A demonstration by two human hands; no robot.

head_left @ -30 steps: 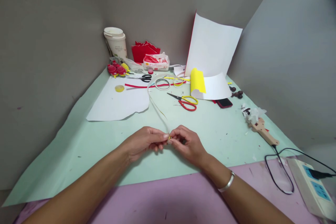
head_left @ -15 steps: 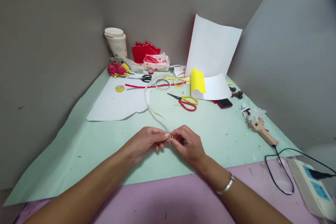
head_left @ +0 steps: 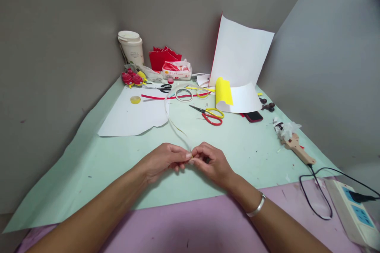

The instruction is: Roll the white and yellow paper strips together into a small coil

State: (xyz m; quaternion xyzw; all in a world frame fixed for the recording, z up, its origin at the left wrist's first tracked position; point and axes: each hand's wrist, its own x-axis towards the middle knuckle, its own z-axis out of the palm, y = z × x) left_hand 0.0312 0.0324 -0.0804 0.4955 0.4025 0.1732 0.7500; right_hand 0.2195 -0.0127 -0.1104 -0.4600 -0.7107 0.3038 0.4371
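My left hand [head_left: 166, 162] and my right hand [head_left: 213, 164] meet fingertip to fingertip above the green sheet. Each pinches the near end of a thin pale strip with yellow on it, which looks like paper [head_left: 170, 121]. From my fingers the strip curves away in a long loop toward the middle of the table. Its pinched end is small and mostly hidden by the fingers. Beyond my hands lie scissors [head_left: 212, 116] with one yellow and one red handle, blades pointing left. A white ring-shaped tape roll [head_left: 177, 95] rests farther back, next to a red strip [head_left: 148, 96].
A glue gun [head_left: 297, 149] with its cord and a power strip [head_left: 350, 209] are at right. White sheet [head_left: 127, 120], yellow tape roll [head_left: 135, 100], black-handled scissors [head_left: 166, 88] and cup [head_left: 132, 51] are at left. Yellow corrugated paper [head_left: 223, 93] and a phone [head_left: 253, 117] lie farther right.
My fingertips have shifted slightly down and closer together at the strip's end. The strip's loop has moved a little to the right. Other things stay put.
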